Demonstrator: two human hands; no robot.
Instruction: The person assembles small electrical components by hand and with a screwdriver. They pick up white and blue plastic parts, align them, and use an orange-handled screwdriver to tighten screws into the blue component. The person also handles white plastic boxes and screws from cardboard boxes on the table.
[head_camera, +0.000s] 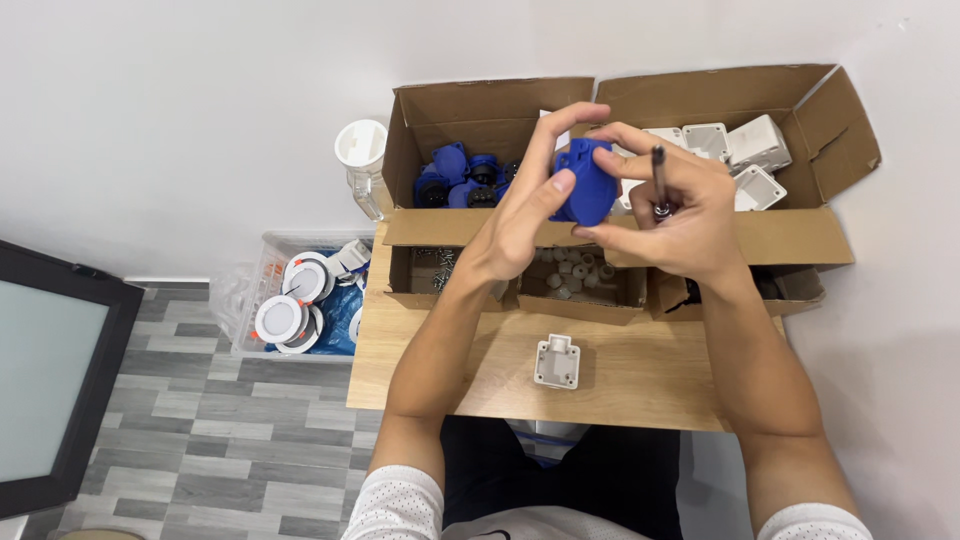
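Observation:
A blue plastic socket part (588, 182) is held up between both hands above the cardboard boxes. My left hand (530, 205) grips it from the left, thumb pressed on its face. My right hand (672, 208) steadies it from the right and also holds a thin dark screwdriver (659, 175) upright between its fingers. A white plastic base piece (557, 361) lies flat on the wooden table (640, 375) below the hands, untouched.
A cardboard box (440, 118) holds more blue parts (455, 180); the box to its right holds white housings (758, 150). Small trays (580, 285) hold screws and grey fittings. A clear bin of round lamps (300, 300) stands on the floor at left.

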